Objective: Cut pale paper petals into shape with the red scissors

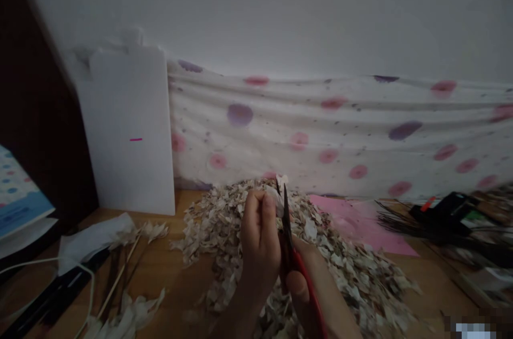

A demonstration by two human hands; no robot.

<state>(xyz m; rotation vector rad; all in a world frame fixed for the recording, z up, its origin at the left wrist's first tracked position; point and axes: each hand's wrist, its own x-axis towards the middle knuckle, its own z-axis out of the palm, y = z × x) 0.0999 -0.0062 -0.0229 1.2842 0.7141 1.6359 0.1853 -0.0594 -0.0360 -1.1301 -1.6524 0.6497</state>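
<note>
My left hand (258, 240) is raised over the wooden table (176, 269), fingers pinched on a small pale paper piece (280, 185) that sticks up above them. Right beside it, my right hand (308, 288) grips red-handled scissors (289, 245), with the dark blades pointing up against that paper piece. Under both hands lies a broad heap of small pale paper cuttings (352, 269).
A white board (130, 136) leans on the wall at the back left. A spotted cloth (340, 136) hangs along the wall. Pink paper (360, 224) lies right of the heap; dark tools (449, 210) at the far right. Thin sticks (120, 275), white paper and a cable lie left.
</note>
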